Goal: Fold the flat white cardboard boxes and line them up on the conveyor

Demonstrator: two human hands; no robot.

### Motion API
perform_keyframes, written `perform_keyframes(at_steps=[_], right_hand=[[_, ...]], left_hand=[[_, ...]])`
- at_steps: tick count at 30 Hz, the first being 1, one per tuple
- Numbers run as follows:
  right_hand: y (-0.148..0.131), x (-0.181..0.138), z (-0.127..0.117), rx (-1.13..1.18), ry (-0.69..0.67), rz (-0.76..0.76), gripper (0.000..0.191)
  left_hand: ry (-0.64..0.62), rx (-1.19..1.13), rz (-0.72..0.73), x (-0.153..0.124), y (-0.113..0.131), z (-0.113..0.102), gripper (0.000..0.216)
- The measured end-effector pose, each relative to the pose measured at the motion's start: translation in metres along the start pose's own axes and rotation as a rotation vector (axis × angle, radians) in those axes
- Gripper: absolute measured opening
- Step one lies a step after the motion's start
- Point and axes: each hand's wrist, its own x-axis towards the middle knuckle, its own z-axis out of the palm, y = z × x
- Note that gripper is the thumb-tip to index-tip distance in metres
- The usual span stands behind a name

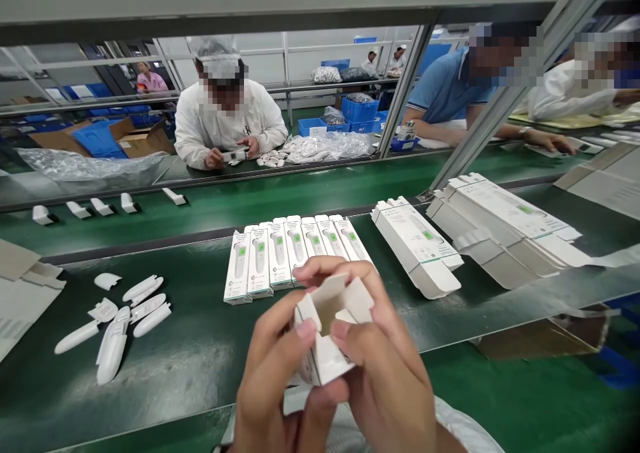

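Observation:
Both of my hands grip one small white carton (333, 360), its end facing me with the flaps up and the inside showing. My left hand (275, 366) closes around its left side, thumb on the near left flap. Around the right side wraps my right hand (390, 360), its thumb pressed at the near edge of the opening. Just beyond my hands lies a row of several upright-printed thermometer boxes (279, 253). To their right is a stack of flattened cartons (417, 243), with more flat cartons (505, 220) behind it.
White plastic shell pieces (113, 346) lie in a loose pile at left. Across the green conveyor belt (200, 206), several thermometers (103, 206) sit in a line. A person in white (230, 120) handles a device opposite; another in blue (445, 86) reaches in at right. A metal post (520, 73) slants at right.

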Motion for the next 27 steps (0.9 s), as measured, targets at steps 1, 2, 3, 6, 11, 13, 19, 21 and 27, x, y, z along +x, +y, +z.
perform_keyframes(at_steps=[1,2,3,6,11,13,19,21,27], right_hand=[[0.000,0.002,-0.001,0.029,-0.019,0.105,0.025],[0.000,0.004,-0.002,0.041,-0.046,0.187,0.028],[0.001,0.005,-0.002,0.045,-0.077,0.236,0.029],[0.003,0.007,-0.003,0.073,-0.123,0.231,0.027],[-0.007,0.019,-0.027,0.105,-0.524,0.363,0.055],[-0.008,0.027,-0.039,0.131,-0.716,0.362,0.068],[0.013,0.034,-0.034,0.236,-0.544,0.255,0.017],[0.018,0.031,-0.025,0.233,-0.445,0.261,0.012],[0.022,0.017,-0.016,-0.207,-0.332,0.090,0.039]], left_hand=[[-0.011,0.017,0.010,0.002,-0.001,-0.001,0.046],[-0.019,0.036,0.012,0.005,-0.001,-0.001,0.050],[-0.023,0.057,0.008,0.008,-0.001,-0.001,0.055],[-0.052,0.131,-0.003,0.018,0.002,-0.005,0.061],[-0.130,0.263,-0.033,0.018,0.007,-0.027,0.052],[-0.183,0.270,-0.041,0.015,0.006,-0.040,0.039],[-0.390,0.252,0.034,0.011,-0.005,-0.066,0.033],[-0.421,0.335,0.060,0.012,-0.008,-0.069,0.035],[-0.173,0.535,0.066,0.019,-0.015,-0.056,0.029]])
